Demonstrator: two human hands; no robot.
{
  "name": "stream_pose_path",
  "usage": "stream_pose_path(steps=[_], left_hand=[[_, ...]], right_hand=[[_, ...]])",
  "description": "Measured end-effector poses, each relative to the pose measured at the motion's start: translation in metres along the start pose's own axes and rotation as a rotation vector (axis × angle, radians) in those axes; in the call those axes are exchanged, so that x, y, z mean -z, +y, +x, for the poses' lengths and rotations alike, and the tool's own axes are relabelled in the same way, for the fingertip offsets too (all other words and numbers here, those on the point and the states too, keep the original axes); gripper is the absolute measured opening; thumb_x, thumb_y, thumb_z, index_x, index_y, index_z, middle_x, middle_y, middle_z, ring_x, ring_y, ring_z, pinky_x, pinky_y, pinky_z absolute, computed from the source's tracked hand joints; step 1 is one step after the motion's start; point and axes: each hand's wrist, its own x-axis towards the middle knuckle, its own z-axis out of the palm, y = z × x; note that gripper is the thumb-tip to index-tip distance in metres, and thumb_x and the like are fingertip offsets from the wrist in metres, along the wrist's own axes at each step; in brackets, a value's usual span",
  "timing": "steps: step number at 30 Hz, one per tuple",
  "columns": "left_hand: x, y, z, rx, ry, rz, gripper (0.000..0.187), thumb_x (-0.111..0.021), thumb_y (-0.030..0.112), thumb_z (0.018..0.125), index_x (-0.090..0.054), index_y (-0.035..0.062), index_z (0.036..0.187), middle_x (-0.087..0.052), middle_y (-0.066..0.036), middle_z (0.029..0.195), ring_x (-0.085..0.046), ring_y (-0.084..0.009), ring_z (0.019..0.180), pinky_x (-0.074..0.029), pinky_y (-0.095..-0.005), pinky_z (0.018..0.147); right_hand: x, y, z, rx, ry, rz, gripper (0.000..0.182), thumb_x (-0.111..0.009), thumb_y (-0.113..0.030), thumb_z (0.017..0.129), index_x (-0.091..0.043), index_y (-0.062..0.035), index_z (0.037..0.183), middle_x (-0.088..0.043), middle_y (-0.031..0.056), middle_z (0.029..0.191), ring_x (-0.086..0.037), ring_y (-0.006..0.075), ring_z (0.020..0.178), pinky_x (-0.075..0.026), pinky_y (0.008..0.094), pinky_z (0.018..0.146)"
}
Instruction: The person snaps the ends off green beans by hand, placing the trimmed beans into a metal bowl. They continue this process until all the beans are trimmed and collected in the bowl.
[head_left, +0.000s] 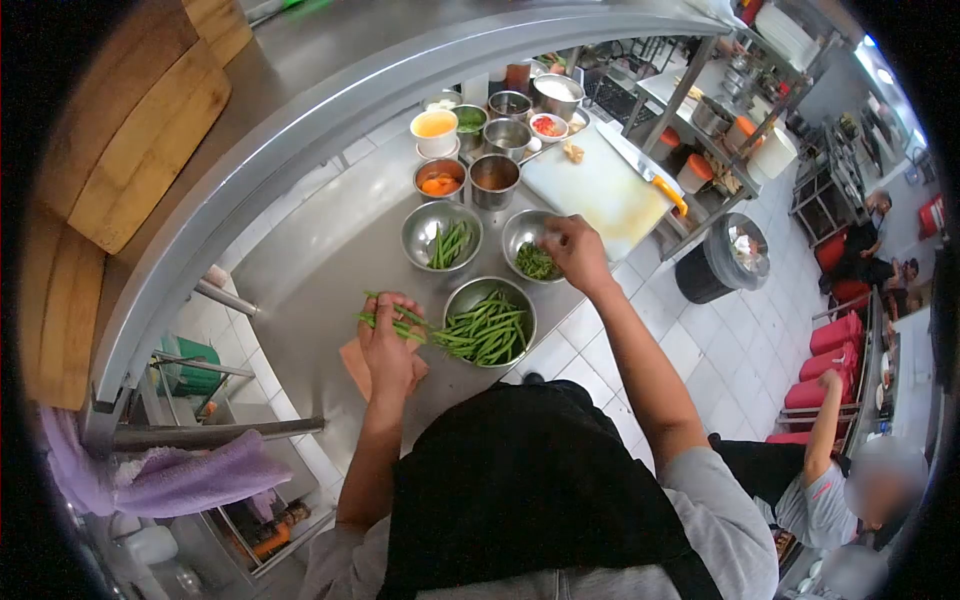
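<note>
Several green beans (pixel 408 326) are held in my left hand (pixel 388 350), fingers curled around them, just left of a metal bowl (pixel 533 300) full of whole green beans (pixel 487 328). My right hand (pixel 582 255) is over the right edge of a smaller metal bowl (pixel 516 222), which contains small green trimmings (pixel 538 262). Its fingers are pinched together; whatever is between them is too small to make out. A third metal bowl (pixel 412 225) holds a smaller bunch of beans (pixel 450 243). Beneath my left hand lies a flat orange-pink piece (pixel 354 366), partly covered.
Behind the bowls stand several metal containers (pixel 495 180) and a white tub (pixel 436 140). A cutting board (pixel 600 195) bears an orange-handled knife (pixel 668 195). A metal rail (pixel 400 70) arches overhead. A lined bin (pixel 715 265) and another person (pixel 815 490) are to the right.
</note>
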Motion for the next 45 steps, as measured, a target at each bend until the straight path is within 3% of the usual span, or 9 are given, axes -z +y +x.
stream_pose_path(steps=[1, 16, 23, 25, 27, 35, 38, 40, 45], left_hand=[[0.0, 0.001, 0.001, -0.008, 0.0, -0.003, 0.021, -0.048, 0.02, 0.106, -0.055, 0.003, 0.096, -0.056, -0.008, 0.082, -0.055, -0.0152, 0.066, -0.045, -0.031, 0.06], [0.033, -0.021, -0.028, 0.283, 0.045, -0.04, 0.025, -0.053, 0.03, 0.104, -0.054, 0.0049, 0.098, -0.037, 0.002, 0.062, -0.036, -0.011, 0.046, -0.035, -0.03, 0.044], [-0.007, -0.021, -0.032, 0.167, -0.108, 0.444, 0.023, -0.059, 0.023, 0.101, -0.065, 0.0007, 0.105, -0.054, -0.001, 0.07, -0.046, -0.0097, 0.052, -0.041, -0.0288, 0.05], [-0.016, -0.03, -0.033, 0.178, -0.168, 0.596, 0.024, -0.061, 0.021, 0.1, -0.068, 0.0001, 0.11, -0.06, -0.003, 0.074, -0.052, -0.0101, 0.056, -0.045, -0.0294, 0.054], [-0.03, -0.04, -0.027, -0.114, -0.309, 0.772, 0.023, -0.066, 0.018, 0.096, -0.069, 0.0019, 0.113, -0.065, -0.001, 0.08, -0.057, -0.0073, 0.071, -0.048, -0.0269, 0.064], [-0.027, -0.039, 0.002, 0.0, -0.595, 0.812, 0.016, -0.07, 0.014, 0.093, -0.07, -0.0003, 0.099, -0.068, 0.0, 0.083, -0.058, -0.0059, 0.078, -0.049, -0.027, 0.071], [-0.026, -0.032, 0.012, 0.075, -0.72, 0.819, 0.014, -0.069, 0.013, 0.092, -0.068, -0.0007, 0.092, -0.065, 0.001, 0.077, -0.057, -0.0053, 0.074, -0.048, -0.0269, 0.067], [-0.026, -0.028, 0.009, 0.0, -0.772, 0.865, 0.014, -0.07, 0.014, 0.091, -0.066, 0.0003, 0.089, -0.061, 0.004, 0.071, -0.055, -0.0045, 0.07, -0.046, -0.0255, 0.062], [-0.023, -0.033, 0.007, 0.113, -0.754, 0.693, 0.014, -0.071, 0.017, 0.09, -0.066, 0.0039, 0.09, -0.057, 0.005, 0.067, -0.051, -0.0037, 0.06, -0.041, -0.0236, 0.052]], right_hand=[[0.003, 0.009, 0.006, 0.227, 0.072, -0.479, 0.02, -0.067, -0.015, 0.085, -0.071, -0.0064, 0.102, -0.065, 0.0118, 0.084, -0.066, 0.0314, 0.075, -0.055, 0.0397, 0.074], [-0.091, -0.009, -0.049, 0.663, -0.773, 0.074, 0.016, -0.067, -0.008, 0.079, -0.067, -0.0037, 0.094, -0.061, 0.0158, 0.09, -0.062, 0.0374, 0.09, -0.05, 0.047, 0.084], [-0.054, -0.022, -0.027, 0.35, -0.72, 0.484, 0.013, -0.072, -0.006, 0.086, -0.068, 0.0002, 0.097, -0.066, 0.0127, 0.099, -0.066, 0.025, 0.084, -0.053, 0.0339, 0.073], [-0.047, -0.029, -0.03, -0.082, -0.731, 0.741, 0.015, -0.072, -0.006, 0.088, -0.068, 0.0022, 0.1, -0.067, 0.0093, 0.094, -0.066, 0.0176, 0.08, -0.054, 0.029, 0.068], [-0.043, -0.033, -0.029, -0.081, -0.66, 0.806, 0.015, -0.072, -0.008, 0.09, -0.068, 0.0034, 0.099, -0.068, 0.0057, 0.089, -0.065, 0.0125, 0.077, -0.054, 0.0254, 0.064], [-0.013, -0.042, -0.044, -0.299, -0.732, 0.82, 0.007, -0.067, -0.007, 0.094, -0.07, -0.0004, 0.093, -0.071, 0.0031, 0.087, -0.065, 0.0077, 0.077, -0.053, 0.0239, 0.066], [0.0, -0.054, -0.04, -0.218, -0.742, 0.634, 0.006, -0.067, -0.005, 0.091, -0.07, -0.0006, 0.094, -0.071, 0.0061, 0.086, -0.067, 0.0129, 0.074, -0.053, 0.0275, 0.064], [0.005, -0.059, -0.042, 0.321, -0.675, 0.239, 0.012, -0.067, -0.005, 0.083, -0.07, -0.0006, 0.095, -0.07, 0.0114, 0.086, -0.067, 0.0223, 0.072, -0.053, 0.0333, 0.063], [-0.011, -0.054, -0.056, 0.441, -0.583, 0.037, 0.014, -0.068, -0.007, 0.079, -0.064, 0.0003, 0.09, -0.066, 0.0127, 0.082, -0.064, 0.0254, 0.067, -0.049, 0.0389, 0.061]])
